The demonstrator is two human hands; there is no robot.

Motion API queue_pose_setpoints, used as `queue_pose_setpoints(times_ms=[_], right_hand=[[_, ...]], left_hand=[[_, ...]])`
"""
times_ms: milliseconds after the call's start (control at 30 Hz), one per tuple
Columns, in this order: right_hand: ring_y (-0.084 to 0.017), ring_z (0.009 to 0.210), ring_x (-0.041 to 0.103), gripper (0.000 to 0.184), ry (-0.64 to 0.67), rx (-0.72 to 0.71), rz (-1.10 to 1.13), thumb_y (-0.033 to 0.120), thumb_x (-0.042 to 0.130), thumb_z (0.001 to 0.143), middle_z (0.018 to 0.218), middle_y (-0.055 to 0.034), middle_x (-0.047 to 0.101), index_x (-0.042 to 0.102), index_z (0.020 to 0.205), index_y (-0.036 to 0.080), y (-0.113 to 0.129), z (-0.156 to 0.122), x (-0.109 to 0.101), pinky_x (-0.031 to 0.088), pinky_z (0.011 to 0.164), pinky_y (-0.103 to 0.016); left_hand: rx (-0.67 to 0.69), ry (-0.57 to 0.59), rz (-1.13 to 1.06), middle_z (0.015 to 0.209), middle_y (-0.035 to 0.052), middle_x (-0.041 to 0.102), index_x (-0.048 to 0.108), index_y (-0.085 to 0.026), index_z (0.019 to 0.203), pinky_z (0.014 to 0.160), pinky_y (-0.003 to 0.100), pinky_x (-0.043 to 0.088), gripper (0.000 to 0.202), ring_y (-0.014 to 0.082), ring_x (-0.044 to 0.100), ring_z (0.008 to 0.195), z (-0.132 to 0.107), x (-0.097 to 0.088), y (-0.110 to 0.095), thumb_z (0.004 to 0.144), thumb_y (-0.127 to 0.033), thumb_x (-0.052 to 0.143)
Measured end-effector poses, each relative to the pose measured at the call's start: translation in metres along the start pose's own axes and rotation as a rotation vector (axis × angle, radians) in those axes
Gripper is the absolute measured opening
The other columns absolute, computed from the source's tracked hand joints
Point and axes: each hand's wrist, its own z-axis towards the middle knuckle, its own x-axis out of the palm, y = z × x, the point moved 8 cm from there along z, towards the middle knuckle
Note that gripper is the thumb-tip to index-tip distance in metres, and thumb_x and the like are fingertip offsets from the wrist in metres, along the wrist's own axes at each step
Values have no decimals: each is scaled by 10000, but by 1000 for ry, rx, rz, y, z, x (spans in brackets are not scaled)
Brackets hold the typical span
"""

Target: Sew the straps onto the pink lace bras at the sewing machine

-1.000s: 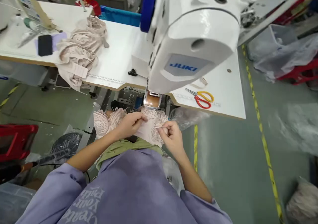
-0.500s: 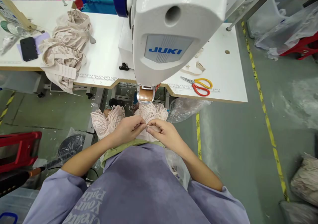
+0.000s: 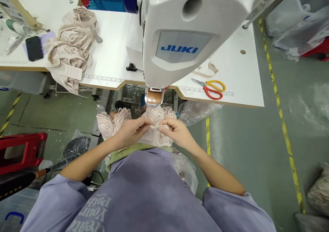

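The left hand (image 3: 131, 130) and the right hand (image 3: 174, 132) meet over a piece of pale pink lace (image 3: 157, 114), each pinching its edge between thumb and fingertips, with the fingers curled in tight on the fabric. The two pinches sit just beside each other; whether the fingertips of the two hands touch cannot be told. The lace lies in the person's lap, just in front of a lilac sweatshirt (image 3: 144, 190), and its scalloped folds spread up and to the left of the left hand. Directly above the lace hangs a brown part (image 3: 154, 98) at the lower end of a white sewing machine (image 3: 185, 36) marked JUKI, whose head fills the upper middle of the view. The machine stands on a white table (image 3: 113, 53), which has a ruler strip along its near edge. To the right of the machine, scissors (image 3: 210, 88) with one yellow and one red handle lie on the table, with a few beige strips (image 3: 208, 69) near them. To the left a pile of beige lace garments (image 3: 72, 50) hangs over the table edge, and a black phone (image 3: 34, 48) lies beside it. Below the table edge, to the right of the hands, is a clear plastic bag (image 3: 197, 110). A red crate (image 3: 20, 151) stands on the green floor at the far left, and a yellow line (image 3: 280, 115) runs along the floor on the right.
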Motion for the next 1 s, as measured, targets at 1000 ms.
queue_pose_setpoints(times_ms=[1000], right_hand=[[-145,940,683,148,39,-229,-129,293,601,930,1005,-43,739,699,962,186,17,2,42,508,903,-235]], left_hand=[[32,51,219,817,35,689,616,-226,824,648,290,521,243,206,658,749,14,-3,1,927,-387,466]])
